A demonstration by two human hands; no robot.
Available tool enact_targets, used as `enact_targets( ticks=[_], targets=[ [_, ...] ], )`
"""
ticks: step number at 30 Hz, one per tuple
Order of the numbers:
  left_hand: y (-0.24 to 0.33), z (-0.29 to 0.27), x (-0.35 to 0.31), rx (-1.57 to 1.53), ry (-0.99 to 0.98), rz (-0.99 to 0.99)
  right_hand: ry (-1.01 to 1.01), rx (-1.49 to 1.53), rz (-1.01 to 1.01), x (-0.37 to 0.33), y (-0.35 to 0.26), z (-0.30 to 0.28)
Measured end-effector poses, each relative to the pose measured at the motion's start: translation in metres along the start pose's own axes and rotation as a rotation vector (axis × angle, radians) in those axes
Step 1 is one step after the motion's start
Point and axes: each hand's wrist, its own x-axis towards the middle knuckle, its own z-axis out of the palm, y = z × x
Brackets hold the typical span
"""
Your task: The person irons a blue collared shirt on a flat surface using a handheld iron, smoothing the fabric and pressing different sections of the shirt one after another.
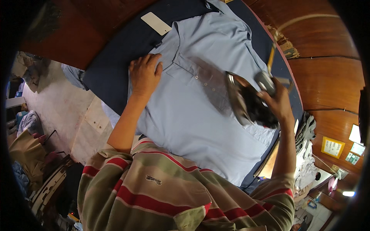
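Note:
A light blue short-sleeved shirt point(185, 111) with a buttoned placket is spread over the dark blue covered ironing table point(115, 57). My left hand point(145, 75) lies on the shirt near its neckline, fingers stretched out. At the right, my right hand point(278, 101) is closed round the grey handle of an iron point(248, 102). The iron is tilted, its shiny soleplate partly showing, beside the lower end of the placket. It is somewhat blurred, and I cannot tell whether any edge touches the cloth. A damp-looking darker patch point(210, 82) runs along the placket.
A white card tag point(156, 23) lies on the table beyond the collar. Wooden panelling point(320, 77) stands along the right, with a yellow framed notice point(332, 147) on it. Piled clothes point(304, 154) lie beyond the table's right edge. Cloth bundles point(29, 125) sit on the floor at left.

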Motion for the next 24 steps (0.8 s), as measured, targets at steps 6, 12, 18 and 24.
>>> enact_targets(
  ticks=[6, 12, 18, 24],
  targets=[
    [-0.019, 0.009, -0.005, -0.053, 0.011, -0.094, -0.164, -0.222, -0.262, 0.089, -0.063, 0.048],
    [-0.018, 0.011, -0.008, -0.026, 0.014, -0.116, -0.258, -0.25, -0.391, 0.119, -0.076, 0.075],
    [-0.018, 0.009, -0.006, -0.028, 0.021, -0.105, -0.228, -0.305, -0.391, 0.136, -0.062, 0.08],
    [-0.019, 0.01, -0.006, -0.07, 0.0, -0.128, -0.276, -0.248, -0.443, 0.132, -0.063, 0.078]
  ],
)
